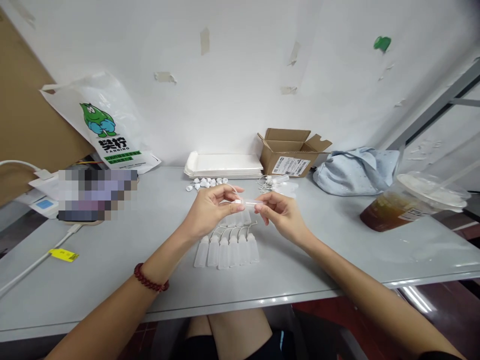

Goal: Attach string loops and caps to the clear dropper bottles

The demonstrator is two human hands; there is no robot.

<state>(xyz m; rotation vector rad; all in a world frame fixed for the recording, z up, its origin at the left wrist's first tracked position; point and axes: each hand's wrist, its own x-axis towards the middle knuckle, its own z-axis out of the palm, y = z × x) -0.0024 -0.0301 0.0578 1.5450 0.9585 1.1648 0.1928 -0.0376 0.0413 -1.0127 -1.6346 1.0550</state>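
The left hand [210, 210] and right hand [281, 212] are closed on a small clear tube [245, 202], held between them above the row of bottles [227, 248] on the bench [112, 260].

Translucent plastic bottles [227, 250] lie on a smooth, slightly glossy table [112, 250].

"FANNING" under Chinese characters on white plastic bag [112, 130]

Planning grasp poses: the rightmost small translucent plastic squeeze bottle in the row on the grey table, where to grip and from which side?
Probably best gripped on its body, the widest part, coming from above. The rightmost small translucent plastic squeeze bottle lies flat on the grey table, nozzle away from the person. Its right flank is free; its left flank sits against its neighbour. Both hands, left hand and right hand, hold a small clear piece above the row.
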